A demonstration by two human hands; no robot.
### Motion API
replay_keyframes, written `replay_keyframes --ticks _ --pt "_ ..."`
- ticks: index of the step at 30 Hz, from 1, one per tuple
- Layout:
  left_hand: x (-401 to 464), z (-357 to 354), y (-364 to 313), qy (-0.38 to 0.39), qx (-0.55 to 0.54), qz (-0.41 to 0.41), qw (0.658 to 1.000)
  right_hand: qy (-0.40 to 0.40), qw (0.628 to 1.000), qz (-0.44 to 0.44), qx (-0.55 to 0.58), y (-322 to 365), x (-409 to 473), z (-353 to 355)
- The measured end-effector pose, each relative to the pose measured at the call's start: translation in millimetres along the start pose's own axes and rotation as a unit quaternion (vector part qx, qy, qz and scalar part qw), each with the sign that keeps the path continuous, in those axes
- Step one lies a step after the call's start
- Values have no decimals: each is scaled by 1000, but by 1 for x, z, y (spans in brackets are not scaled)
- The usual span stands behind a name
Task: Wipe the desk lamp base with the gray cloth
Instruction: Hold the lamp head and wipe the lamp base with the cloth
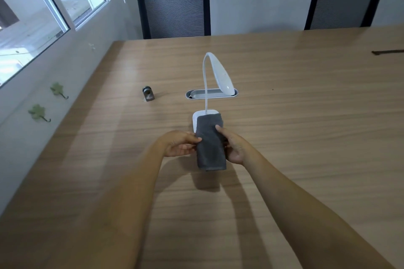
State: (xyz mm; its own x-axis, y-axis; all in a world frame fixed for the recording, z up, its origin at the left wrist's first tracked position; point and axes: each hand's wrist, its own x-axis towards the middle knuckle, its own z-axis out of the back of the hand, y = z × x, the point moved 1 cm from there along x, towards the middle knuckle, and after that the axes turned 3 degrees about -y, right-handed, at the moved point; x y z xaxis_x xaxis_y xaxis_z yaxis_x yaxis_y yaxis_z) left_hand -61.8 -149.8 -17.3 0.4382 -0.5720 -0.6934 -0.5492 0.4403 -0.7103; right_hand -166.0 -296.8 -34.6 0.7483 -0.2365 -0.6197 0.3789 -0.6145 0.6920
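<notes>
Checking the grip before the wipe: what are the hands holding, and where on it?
Both hold the folded gray cloth by its long sides: left hand on the left edge, right hand on the right.

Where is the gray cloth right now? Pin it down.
In the head view, the folded gray cloth sits mid-frame, held between the left hand and right hand, its far end overlapping the white lamp base.

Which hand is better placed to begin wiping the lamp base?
Probably the right hand: its fingers rest on the gray cloth nearest the lamp base; the left hand grips lower.
</notes>
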Motion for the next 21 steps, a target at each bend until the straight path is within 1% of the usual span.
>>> replay_keyframes --ticks 2,4,6,8,10,11,13,14,17,19,21 --pt "2 -3 0 7 -14 -2 1000 28 999 -11 -36 -4 0 -1" --pt "6 -5 0 3 -17 -3 1000 37 996 -6 -75 -7 3 1" --pt "9 -7 -1 -2 -19 -3 1000 20 992 17 -120 -8 4 4" --pt "12 -9 -2 -7 -5 -1 1000 -17 989 39 -142 -6 3 6" --pt "15 -10 -6 -40 55 -1 998 -64 985 62 -147 -2 3 11" --pt "17 -9 -10 -71 110 -10 991 -88 982 76 -151 2 3 14" --pt "19 -3 -21 -139 200 -50 968 -120 975 102 -156 9 3 22" --pt "19 0 -30 -163 208 -77 961 -128 973 111 -154 13 3 25" --pt "12 5 -64 -197 155 -140 958 -138 967 136 -163 22 1 30" --pt "10 3 -90 -189 109 -149 964 -137 965 153 -166 24 2 28" --pt "9 -2 -114 -164 57 -158 972 -140 961 164 -174 23 6 22"
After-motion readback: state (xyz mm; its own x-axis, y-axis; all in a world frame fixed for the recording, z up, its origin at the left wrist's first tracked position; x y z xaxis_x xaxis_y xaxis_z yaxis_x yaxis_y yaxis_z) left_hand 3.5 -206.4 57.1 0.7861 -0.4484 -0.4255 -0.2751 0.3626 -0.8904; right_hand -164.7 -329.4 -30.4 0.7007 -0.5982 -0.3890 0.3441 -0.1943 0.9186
